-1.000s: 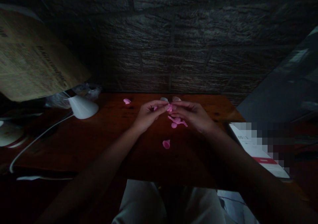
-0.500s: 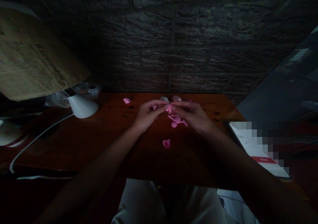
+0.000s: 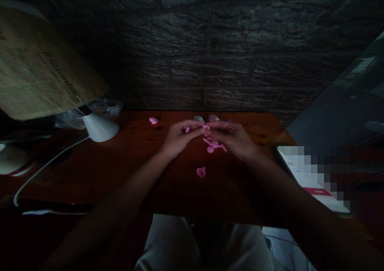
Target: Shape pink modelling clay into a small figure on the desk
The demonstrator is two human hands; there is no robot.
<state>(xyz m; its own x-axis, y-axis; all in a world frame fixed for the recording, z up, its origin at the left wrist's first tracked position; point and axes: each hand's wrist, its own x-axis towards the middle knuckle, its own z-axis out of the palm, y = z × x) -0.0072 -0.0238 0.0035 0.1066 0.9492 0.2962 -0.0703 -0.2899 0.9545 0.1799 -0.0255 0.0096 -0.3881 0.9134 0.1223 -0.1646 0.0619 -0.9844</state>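
A: Condition of the hands?

B: The left hand (image 3: 179, 138) and right hand (image 3: 234, 137) meet over the counter (image 3: 135, 129). The fingers of both are pinched on one small pink piece (image 3: 206, 128), held between them.

A: Proper handling?

B: In my judgement, light, even fingertip pressure. The piece looks soft; a hard squeeze could deform it. The light is dim; more would help.

A: Count?

B: In the pinch, one. On the counter: one petal-shaped piece (image 3: 201, 172) toward the near edge; one pink lump (image 3: 153, 120) well apart to the left; beyond the fingers, one whitish piece (image 3: 198, 119), one pale pink piece (image 3: 213, 118) and one pink bit (image 3: 229, 121). One pink heap (image 3: 213, 145) beside the right hand; its parts could not be counted. One pink scrap (image 3: 187, 129) shows at the left hand; whether gripped, cannot tell.
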